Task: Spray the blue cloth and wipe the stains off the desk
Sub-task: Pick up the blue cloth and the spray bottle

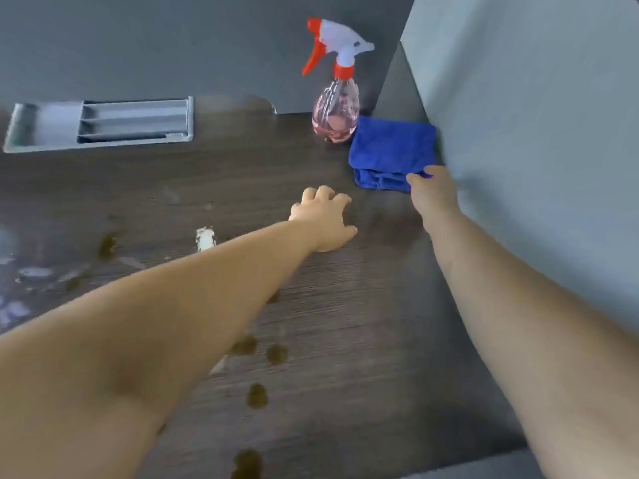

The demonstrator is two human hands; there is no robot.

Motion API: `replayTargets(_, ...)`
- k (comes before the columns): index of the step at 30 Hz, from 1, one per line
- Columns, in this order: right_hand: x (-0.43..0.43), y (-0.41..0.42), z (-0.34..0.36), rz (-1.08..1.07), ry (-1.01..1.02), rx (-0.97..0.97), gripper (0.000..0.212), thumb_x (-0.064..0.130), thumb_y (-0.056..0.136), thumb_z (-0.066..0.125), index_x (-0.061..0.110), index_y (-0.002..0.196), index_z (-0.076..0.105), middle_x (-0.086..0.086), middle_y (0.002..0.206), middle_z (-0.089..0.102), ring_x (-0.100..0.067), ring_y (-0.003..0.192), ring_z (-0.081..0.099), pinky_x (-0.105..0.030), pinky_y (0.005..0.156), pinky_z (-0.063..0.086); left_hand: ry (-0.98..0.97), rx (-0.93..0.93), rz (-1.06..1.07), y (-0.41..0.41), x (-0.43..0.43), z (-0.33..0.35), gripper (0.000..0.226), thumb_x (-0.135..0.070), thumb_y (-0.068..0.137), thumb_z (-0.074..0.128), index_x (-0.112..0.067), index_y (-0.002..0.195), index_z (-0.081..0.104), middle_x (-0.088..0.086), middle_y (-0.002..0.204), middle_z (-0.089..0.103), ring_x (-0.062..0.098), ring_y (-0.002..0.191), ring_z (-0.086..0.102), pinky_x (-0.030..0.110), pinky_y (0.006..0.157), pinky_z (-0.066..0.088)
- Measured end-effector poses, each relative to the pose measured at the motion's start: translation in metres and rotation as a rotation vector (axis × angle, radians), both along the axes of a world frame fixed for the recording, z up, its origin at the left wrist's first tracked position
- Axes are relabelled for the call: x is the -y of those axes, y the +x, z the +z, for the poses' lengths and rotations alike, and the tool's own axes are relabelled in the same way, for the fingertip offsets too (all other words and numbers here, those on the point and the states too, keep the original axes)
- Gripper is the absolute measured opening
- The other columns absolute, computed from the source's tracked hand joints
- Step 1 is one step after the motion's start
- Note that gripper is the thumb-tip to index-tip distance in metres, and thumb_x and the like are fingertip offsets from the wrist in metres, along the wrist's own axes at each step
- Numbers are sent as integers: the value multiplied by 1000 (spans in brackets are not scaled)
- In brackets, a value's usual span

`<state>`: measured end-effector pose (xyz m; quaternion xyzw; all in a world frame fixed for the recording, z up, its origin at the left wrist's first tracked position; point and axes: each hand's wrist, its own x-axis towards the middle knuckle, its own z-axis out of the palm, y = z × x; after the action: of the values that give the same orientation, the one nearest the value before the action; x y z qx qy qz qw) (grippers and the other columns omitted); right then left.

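The blue cloth is lying folded at about 1 o'clock on the dark wood-grain surface, with its right edge sitting against the grey partition. The spray bottle, pink-tinted with a red and white trigger head, is standing upright just beside the cloth's 11 o'clock corner; whether the two are touching is hard to tell.

The right hand is reaching out to the cloth's near right corner, at its 5 o'clock. Its fingers are curling down and pinching the edge of the cloth, a bit of blue showing between them.

The left hand is stretching forward near the middle of the surface, at about 8 o'clock from the cloth and clear of it. Its fingers are bending loosely and holding nothing.

Brown stains are dotting the surface towards 6 o'clock, partly under the left forearm, with another at 9 o'clock. A white smear is sitting to the left of the left wrist. A grey tray is sitting at 10 o'clock, along the far edge.
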<state>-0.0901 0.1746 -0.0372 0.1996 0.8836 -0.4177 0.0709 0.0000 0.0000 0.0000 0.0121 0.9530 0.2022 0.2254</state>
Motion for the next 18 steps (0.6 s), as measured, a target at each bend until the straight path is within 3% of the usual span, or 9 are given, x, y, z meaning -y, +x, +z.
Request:
replayTargets(2,-5,-20,-4,-54,45,-3,32,32,71,52,29,63,20,1,79,39,-22,78,33,-29,63,30,-65,11,-13,-17,-5,-4,62,-47,89,49,-27,143,27,4,149,23,28,137,16,47,106,29)
replayTargets(4,-4,-26,-4,-99,35,21,18,37,69,52,27,72,37,-5,90,47,-24,81,42,-34,76,38,-110,30,-6,-23,-4,-8,61,-48,89,48,-28,143,28,4,149,21,28,137,16,46,107,27)
replayTargets(5,-4,-31,-8,-131,16,16,26,40,71,55,19,85,49,-7,97,53,-26,87,49,-37,81,43,-130,35,-14,-28,-5,-12,61,-49,89,48,-28,143,28,3,149,20,28,137,17,46,107,26)
replayTargets(7,-4,-35,-11,-218,41,45,55,44,74,62,7,114,53,-8,115,59,-29,104,55,-39,88,48,-172,45,-47,-32,-5,-15,61,-51,88,47,-30,143,28,2,149,20,28,135,18,46,107,26)
replayTargets(8,-4,-34,-10,-220,82,54,54,43,75,63,7,114,54,-8,114,60,-29,106,55,-38,85,49,-174,58,-47,-34,-5,-14,61,-52,88,46,-30,143,28,2,149,20,28,135,19,46,106,26)
replayTargets(11,-5,-37,-9,-107,90,53,14,24,81,55,14,72,52,-4,78,54,-26,82,51,-30,65,38,-52,113,83,-45,-2,-9,58,-53,89,43,-28,141,34,2,146,28,29,135,23,46,106,29)
replayTargets(12,-3,-36,-4,-95,29,39,15,19,82,52,14,68,48,-3,74,51,-25,76,48,-31,62,39,23,98,183,-50,-1,-7,57,-53,89,43,-27,140,37,4,145,34,29,134,27,46,106,31)
replayTargets(15,1,-21,20,-190,-483,-1,9,9,85,49,14,79,53,-2,85,58,-20,76,57,-35,68,55,287,14,500,-61,1,-4,59,-52,88,47,-22,138,39,7,140,43,27,129,38,41,106,36)
replayTargets(18,4,1,42,-163,-804,28,18,2,84,44,15,81,57,0,83,64,-17,76,63,-32,71,56,553,58,684,-70,-4,3,65,-54,86,51,-20,140,36,1,137,44,22,121,47,33,102,39)
